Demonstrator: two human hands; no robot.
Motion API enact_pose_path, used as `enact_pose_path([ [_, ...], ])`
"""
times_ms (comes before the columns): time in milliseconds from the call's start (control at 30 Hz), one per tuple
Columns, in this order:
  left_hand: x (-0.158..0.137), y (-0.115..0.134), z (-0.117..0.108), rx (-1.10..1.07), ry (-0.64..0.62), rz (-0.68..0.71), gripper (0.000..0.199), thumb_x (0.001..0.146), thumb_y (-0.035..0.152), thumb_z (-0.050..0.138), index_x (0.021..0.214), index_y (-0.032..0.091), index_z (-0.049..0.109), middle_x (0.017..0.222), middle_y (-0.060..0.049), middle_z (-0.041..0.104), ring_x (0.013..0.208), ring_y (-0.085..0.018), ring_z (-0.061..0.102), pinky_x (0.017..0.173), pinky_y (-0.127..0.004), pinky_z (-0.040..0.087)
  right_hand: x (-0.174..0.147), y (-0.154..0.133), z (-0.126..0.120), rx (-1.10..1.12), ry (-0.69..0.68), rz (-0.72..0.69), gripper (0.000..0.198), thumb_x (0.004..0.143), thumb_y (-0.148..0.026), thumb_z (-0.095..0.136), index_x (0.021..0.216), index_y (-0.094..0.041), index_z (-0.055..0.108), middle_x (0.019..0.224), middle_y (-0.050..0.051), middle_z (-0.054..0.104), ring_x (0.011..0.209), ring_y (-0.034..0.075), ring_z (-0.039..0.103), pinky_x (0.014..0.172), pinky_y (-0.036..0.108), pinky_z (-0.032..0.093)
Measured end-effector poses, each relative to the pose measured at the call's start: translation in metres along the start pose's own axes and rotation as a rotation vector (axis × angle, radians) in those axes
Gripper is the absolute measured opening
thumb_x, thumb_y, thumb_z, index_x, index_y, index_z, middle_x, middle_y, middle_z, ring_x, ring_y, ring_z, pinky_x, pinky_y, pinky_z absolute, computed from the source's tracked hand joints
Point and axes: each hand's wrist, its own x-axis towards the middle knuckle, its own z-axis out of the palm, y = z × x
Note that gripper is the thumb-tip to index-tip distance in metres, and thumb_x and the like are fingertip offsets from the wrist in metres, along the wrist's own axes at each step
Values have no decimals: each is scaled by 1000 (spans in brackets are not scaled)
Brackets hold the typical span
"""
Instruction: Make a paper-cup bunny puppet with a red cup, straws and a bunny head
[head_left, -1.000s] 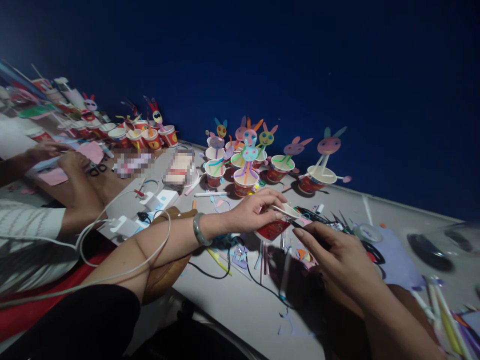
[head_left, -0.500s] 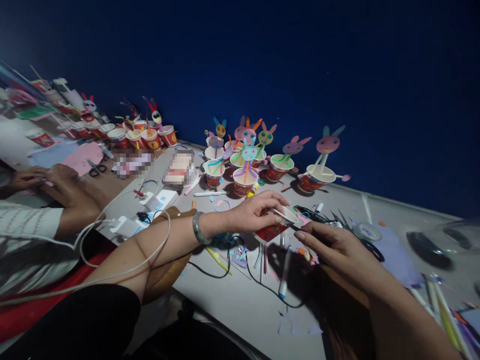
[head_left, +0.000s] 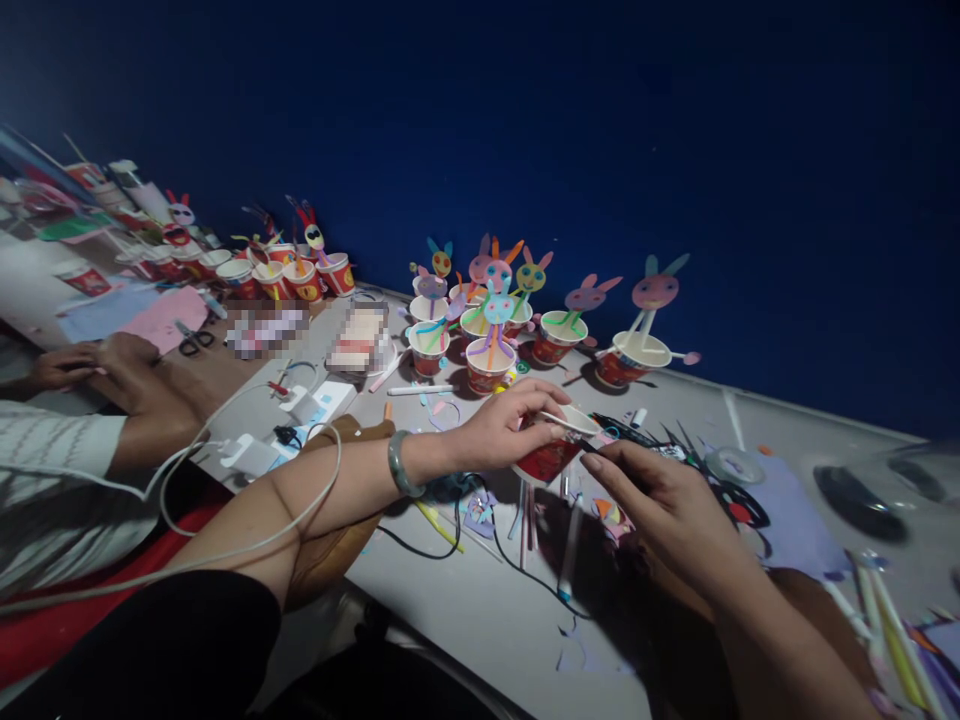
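My left hand (head_left: 504, 428), with a bangle at the wrist, grips a red paper cup (head_left: 546, 460) by its white rim. The cup is held tilted above the table, its lower part facing me. My right hand (head_left: 667, 505) is closed in a pinch at the cup's right side. Between its thumb and fingers is a thin dark thing (head_left: 591, 446), its tip against or close to the cup wall; its kind does not show clearly. Under the cup lie several straws or paper sticks (head_left: 526, 525) and a white marker (head_left: 571, 550).
Behind stand several red cups with paper rabbit figures (head_left: 637, 355). Black-handled scissors (head_left: 741, 508), a tape roll (head_left: 733, 465) and purple paper (head_left: 795, 510) lie right. A power strip (head_left: 326, 405), cables and a phone (head_left: 358, 338) are left, near another person's hands (head_left: 90, 360).
The cup has turned slightly and shows more of its red side. My right hand has shifted a little down and left; my left hand keeps its grip.
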Motion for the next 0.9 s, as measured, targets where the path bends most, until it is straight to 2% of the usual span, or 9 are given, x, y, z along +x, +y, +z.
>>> enact_pose_path([
  [200,-3,-3,8,-74,138,-53,10,85,24,66,85,15,63,120,-12,64,115,-21,59,106,-39,45,-2,0,22,50,165,-9,39,92,-58,55,80,-21,64,66,-1,58,61,15,49,59,28,38],
  [367,-5,0,12,-147,152,-128,8,86,21,66,83,15,62,121,-12,63,117,-20,58,106,-37,45,-5,0,28,57,215,-18,36,92,-54,57,81,-21,65,62,-2,55,59,14,47,57,26,37],
  [567,-6,5,14,-170,184,-138,9,87,21,65,81,15,61,122,-11,63,118,-19,58,109,-36,42,-4,0,32,175,225,-3,35,93,-52,58,79,-21,65,66,-2,58,61,14,51,60,26,39],
  [900,-9,7,16,-200,211,-128,9,86,21,65,81,15,61,124,-12,61,119,-21,57,109,-39,43,-5,-10,36,357,218,107,40,89,-58,60,72,-22,62,58,-2,50,55,14,43,52,27,35],
])
